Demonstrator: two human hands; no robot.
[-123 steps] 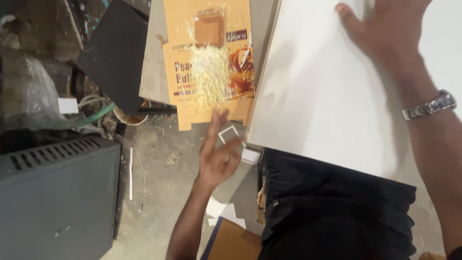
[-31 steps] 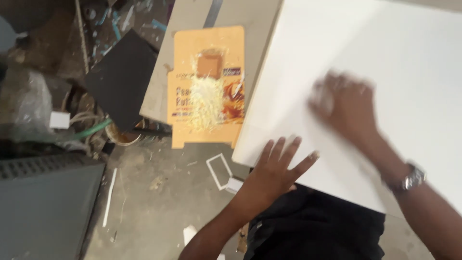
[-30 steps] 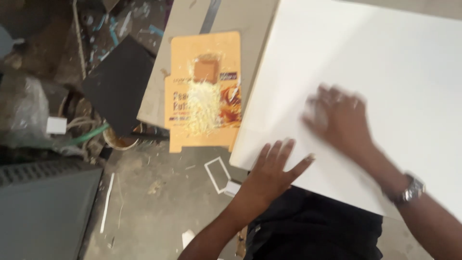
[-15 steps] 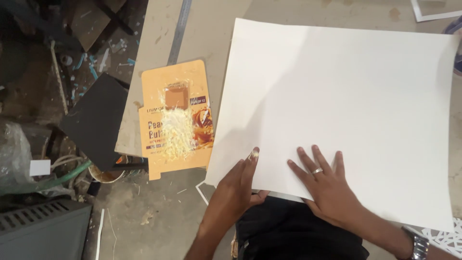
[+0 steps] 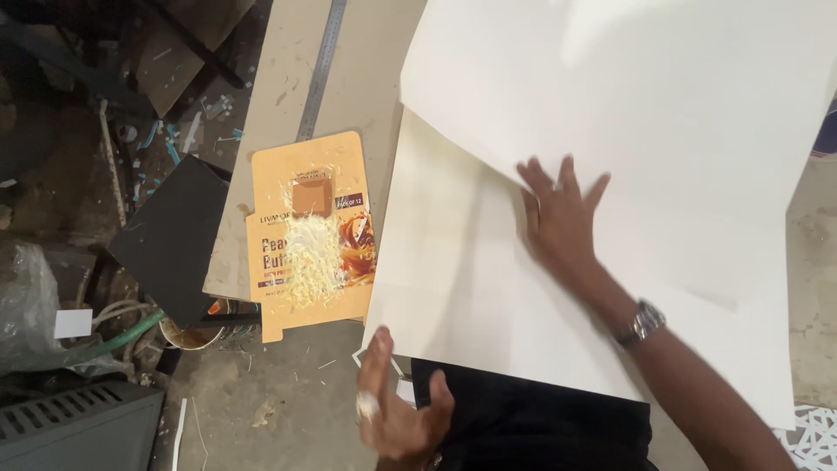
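Two large white sheets lie on the brown worktable [image 5: 366,78]. The upper white sheet [image 5: 663,113] is shifted up and right, uncovering the lower white sheet [image 5: 453,262] beneath it. My right hand [image 5: 558,214], a watch on its wrist, presses flat with spread fingers at the upper sheet's lower edge. My left hand [image 5: 392,410] hangs just off the near left corner of the lower sheet, fingers loosely curled with nothing in them, a ring on one finger.
An orange flattened carton [image 5: 309,235] with pale shavings on it lies left of the sheets. A steel ruler [image 5: 321,65] lies on the table above it. A black board [image 5: 170,235], a grey box [image 5: 78,427], hoses and scraps cover the floor at left.
The upper sheet has slid up and to the right, exposing a second sheet. My right hand moved up with it; my left hand came off the sheet toward the near edge.
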